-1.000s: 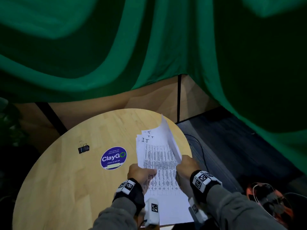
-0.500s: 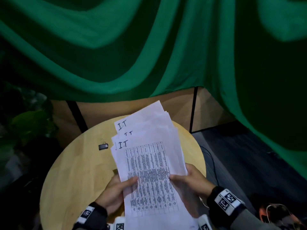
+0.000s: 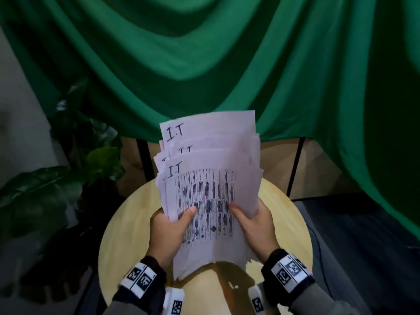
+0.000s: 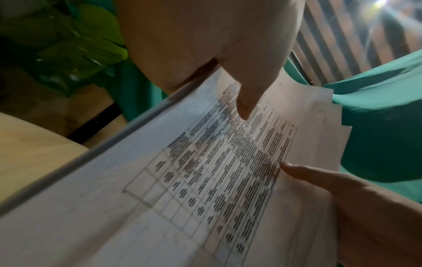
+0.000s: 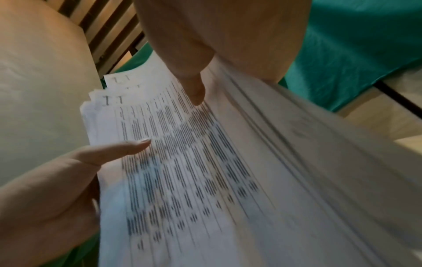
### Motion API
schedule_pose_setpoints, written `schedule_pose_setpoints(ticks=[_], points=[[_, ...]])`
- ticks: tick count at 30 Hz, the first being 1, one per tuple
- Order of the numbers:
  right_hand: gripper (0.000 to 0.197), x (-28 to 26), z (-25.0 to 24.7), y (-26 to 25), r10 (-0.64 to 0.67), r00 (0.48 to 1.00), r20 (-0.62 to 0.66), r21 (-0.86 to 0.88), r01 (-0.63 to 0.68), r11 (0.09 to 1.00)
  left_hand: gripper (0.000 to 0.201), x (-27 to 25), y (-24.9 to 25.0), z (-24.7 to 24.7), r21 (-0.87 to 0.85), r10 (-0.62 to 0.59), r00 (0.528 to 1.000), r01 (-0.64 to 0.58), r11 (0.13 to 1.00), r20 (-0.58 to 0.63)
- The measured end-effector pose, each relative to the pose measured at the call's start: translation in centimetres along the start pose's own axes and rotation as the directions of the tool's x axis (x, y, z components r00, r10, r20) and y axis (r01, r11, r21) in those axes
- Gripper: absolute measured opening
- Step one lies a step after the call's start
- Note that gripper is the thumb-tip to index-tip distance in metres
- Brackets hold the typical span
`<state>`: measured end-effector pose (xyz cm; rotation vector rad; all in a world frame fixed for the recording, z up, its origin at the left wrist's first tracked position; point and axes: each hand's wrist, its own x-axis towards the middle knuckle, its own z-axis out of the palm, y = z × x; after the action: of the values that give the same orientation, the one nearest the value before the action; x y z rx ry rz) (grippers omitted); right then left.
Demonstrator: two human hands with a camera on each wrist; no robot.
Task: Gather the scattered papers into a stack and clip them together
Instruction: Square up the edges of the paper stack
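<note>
A loose stack of white papers (image 3: 211,178) with printed tables and handwritten "I.T" in the corners stands raised above the round wooden table (image 3: 127,223), its top edges uneven. My left hand (image 3: 169,226) grips the stack's left edge with the thumb on the front sheet. My right hand (image 3: 254,223) grips the right edge the same way. In the left wrist view the papers (image 4: 205,180) fill the frame under my left thumb (image 4: 246,97). The right wrist view shows the papers (image 5: 205,171) blurred, with my right thumb (image 5: 194,90) on them. The binder clip is hidden.
A green curtain (image 3: 204,64) hangs behind the table. A leafy plant (image 3: 68,167) stands at the left. Dark floor (image 3: 363,235) lies to the right of the table.
Both hands have lifted the papers off the table and stood them upright. The head view has tilted up, and the papers now hide the clip and the sticker.
</note>
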<state>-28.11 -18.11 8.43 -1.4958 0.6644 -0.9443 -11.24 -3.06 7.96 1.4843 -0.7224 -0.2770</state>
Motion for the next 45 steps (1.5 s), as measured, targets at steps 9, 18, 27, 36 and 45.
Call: schedule_pose_setpoints(ticks=[9, 18, 27, 36, 45], points=[[0.026, -1.4, 2.2, 1.8, -0.033, 0.989, -0.143, -0.065, 0.024, 0.998, 0.016, -1.7, -1.6, 0.1, -0.073, -0.124, 0.989, 0.118, 0.99, -0.08], [0.046, -1.2, 1.2, -1.3, -0.125, 0.986, -0.114, 0.062, 0.133, 0.989, 0.03, -0.7, 0.3, -0.6, -0.096, -0.018, 0.995, 0.009, 0.995, -0.096], [0.034, -2.1, 1.9, 0.9, -0.079, 0.993, -0.093, 0.015, 0.08, 0.997, 0.005, -1.2, -1.2, -0.7, -0.062, -0.153, 0.985, 0.148, 0.987, -0.079], [0.056, -1.6, 1.0, -0.1, -0.132, 0.986, -0.099, 0.051, 0.137, 0.989, 0.023, -1.0, 0.7, -1.5, -0.084, -0.064, 0.998, 0.063, 0.995, -0.009], [0.041, -1.0, 1.8, 0.1, -0.111, 0.988, -0.107, 0.036, 0.115, 0.993, 0.011, -0.9, 1.3, -1.1, -0.132, -0.051, 0.998, 0.046, 0.99, -0.031]])
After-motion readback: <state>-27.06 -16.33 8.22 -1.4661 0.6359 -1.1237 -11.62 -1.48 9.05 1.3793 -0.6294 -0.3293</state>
